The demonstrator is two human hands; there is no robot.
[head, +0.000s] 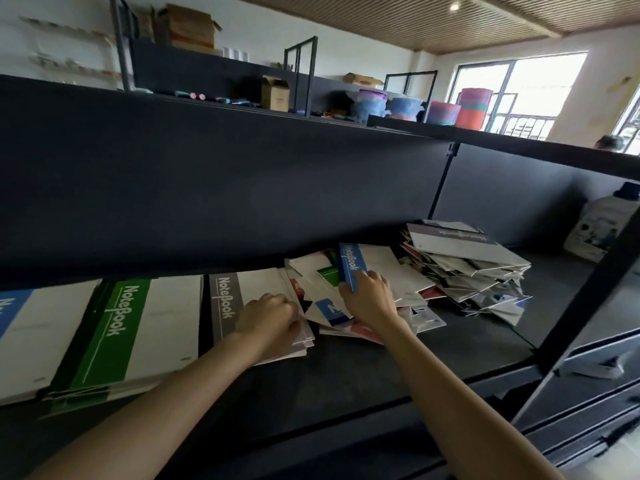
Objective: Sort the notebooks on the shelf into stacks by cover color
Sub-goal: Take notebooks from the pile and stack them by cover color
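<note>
On the shelf [346,368], the grey notebook [225,306] reads "NoteBook" in white down its band. So does the green notebook [114,327] just left of it. Further left, a blue-edged cover [10,317] is cut off by the frame. The left hand [266,320] lies on the grey notebook's right edge with its fingers curled under, so I cannot tell its grip. Right of the grey notebook, the right hand [370,299] pinches the blue notebook [351,265], also marked "NoteBook", tilted above a loose pile [467,268] whose top lettering is blurred. The label on the bottle [602,226] far right is unreadable.
</note>
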